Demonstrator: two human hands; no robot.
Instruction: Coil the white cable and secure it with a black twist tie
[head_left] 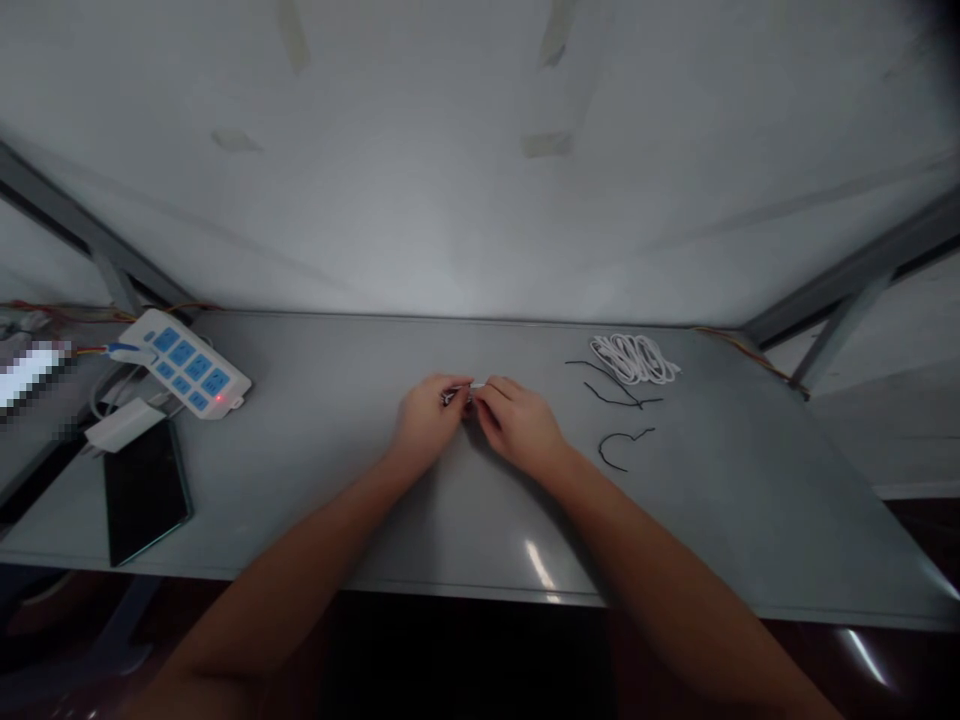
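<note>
My left hand and my right hand meet at the middle of the grey table, fingertips together. Between them they pinch a small white piece with a dark bit beside it; it is too small to tell what it is. A bundle of coiled white cable lies to the right of my right hand. Black twist ties lie in front of the coil, and one curved tie is nearest my right wrist.
A white power strip with blue sockets and a red light sits at the back left. A white charger and a dark tablet lie near the left front edge. Metal frame bars rise at both sides.
</note>
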